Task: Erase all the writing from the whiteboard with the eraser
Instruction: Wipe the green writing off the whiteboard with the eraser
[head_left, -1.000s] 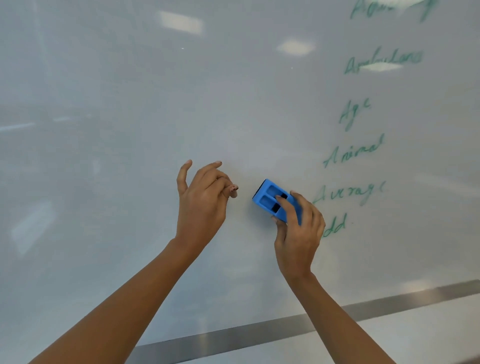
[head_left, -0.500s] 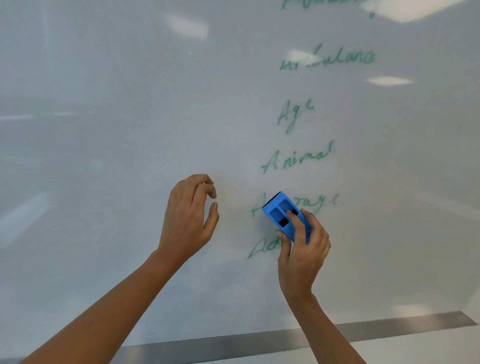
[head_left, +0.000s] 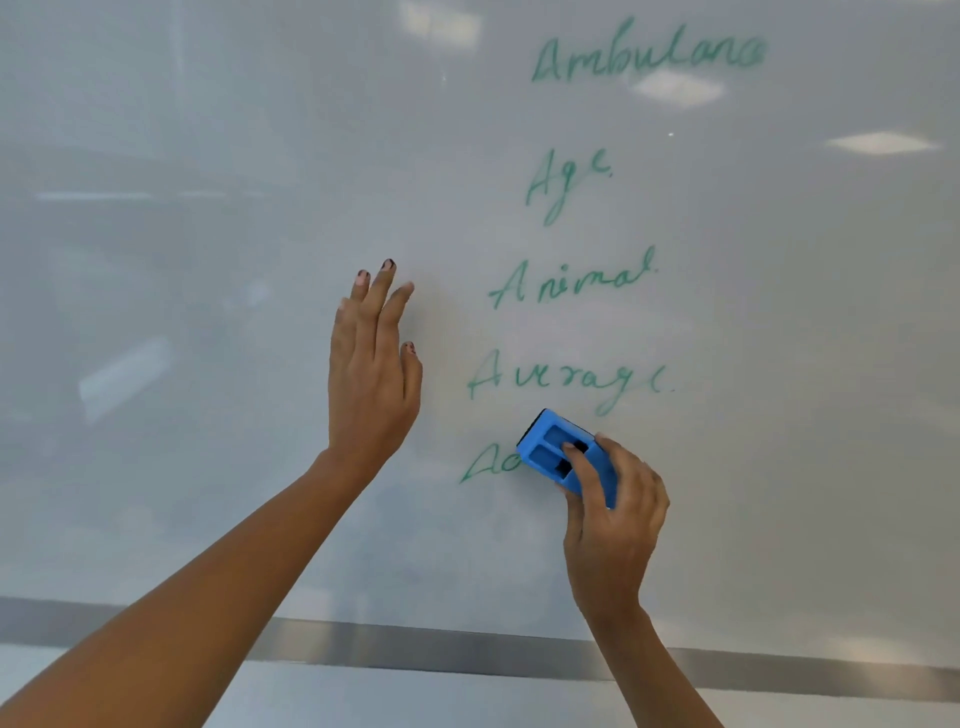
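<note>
As my right hand (head_left: 613, 514) grips the blue eraser (head_left: 556, 452) against the whiteboard (head_left: 208, 260), over the lowest green word (head_left: 483, 465), my left hand (head_left: 371, 374) is spread open alongside. Erasing is barely under way, I judge; next, sweep left, then up through the four words above (head_left: 571, 283).

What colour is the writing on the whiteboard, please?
Green writing, clearest in the head view.

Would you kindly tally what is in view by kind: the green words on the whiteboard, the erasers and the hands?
Green words: 5, the lowest word partly hidden behind the eraser
Blue erasers: 1
Hands: 2, the left hand with straight fingers, the right hand gripping the eraser
Total: 8
</note>
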